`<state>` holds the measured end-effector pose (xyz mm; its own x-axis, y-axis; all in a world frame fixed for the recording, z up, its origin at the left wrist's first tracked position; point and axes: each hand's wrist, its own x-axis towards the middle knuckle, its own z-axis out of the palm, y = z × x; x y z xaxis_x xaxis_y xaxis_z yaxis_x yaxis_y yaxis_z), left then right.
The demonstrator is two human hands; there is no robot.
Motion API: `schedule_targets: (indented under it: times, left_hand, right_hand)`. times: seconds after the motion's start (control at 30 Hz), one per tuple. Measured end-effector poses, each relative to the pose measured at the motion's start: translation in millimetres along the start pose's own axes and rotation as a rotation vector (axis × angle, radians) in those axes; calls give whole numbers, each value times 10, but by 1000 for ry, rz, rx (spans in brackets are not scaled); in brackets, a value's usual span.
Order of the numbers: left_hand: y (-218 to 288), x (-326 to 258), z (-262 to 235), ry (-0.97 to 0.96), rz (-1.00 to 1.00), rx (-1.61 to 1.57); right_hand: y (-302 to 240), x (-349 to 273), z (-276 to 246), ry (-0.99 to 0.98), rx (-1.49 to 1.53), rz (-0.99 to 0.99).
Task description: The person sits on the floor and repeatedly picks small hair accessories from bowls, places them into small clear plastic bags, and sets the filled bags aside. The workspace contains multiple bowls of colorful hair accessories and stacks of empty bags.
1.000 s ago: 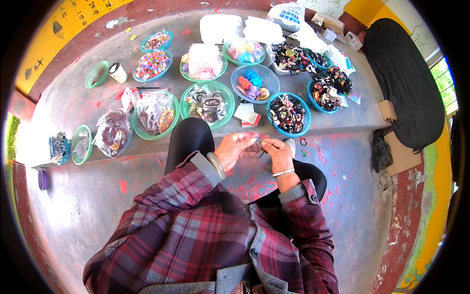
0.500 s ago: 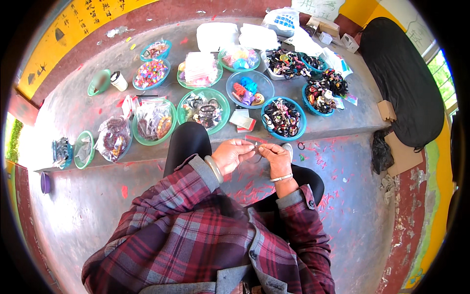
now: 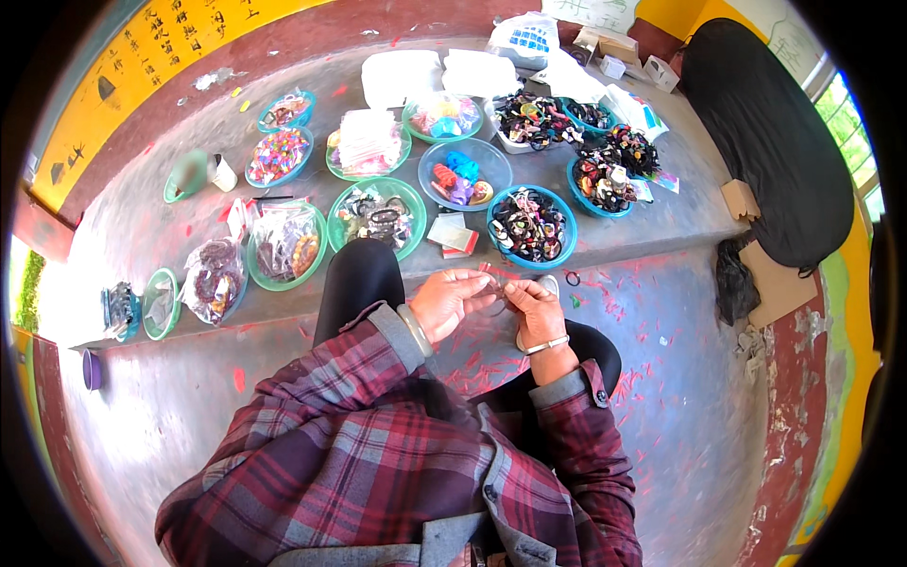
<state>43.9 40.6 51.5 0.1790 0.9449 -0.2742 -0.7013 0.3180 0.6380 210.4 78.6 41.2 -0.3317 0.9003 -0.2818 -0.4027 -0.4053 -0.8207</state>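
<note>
Above the person's knees, the left hand and right hand met, fingertips of both pinched on a small dark hair tie held between them. Just beyond, on the concrete step, stood a blue bowl of dark hair ties, with a green bowl to its left.

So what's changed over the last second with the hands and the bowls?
Very little. The left hand and right hand remain together above the knees, fingertips pinching a small dark item too small to identify; nothing was picked up or let go. The head camera shifted slightly, so the scene sits a bit differently. The blue bowl of hair ties and the green bowl stayed put on the concrete ledge.
</note>
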Motion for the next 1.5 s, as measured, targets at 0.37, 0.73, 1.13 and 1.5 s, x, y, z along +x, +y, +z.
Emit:
schedule_targets:
  times: [0.37,0.73,1.13,1.5]
  left_hand:
    - [170,-117,55,-19,42,-45]
    - [274,-246,-14,-7,137,54]
    - [189,-244,107,113,163,482]
    - [-8,-120,-115,24,472,972]
  right_hand:
    - [-151,-79,212,-69,-95,-71]
    - [-127,-68,357,-35,-222,-109]
    - [-256,-149,610,48,-937,-914]
    - [-194,-150,539,13,-1229,-1139]
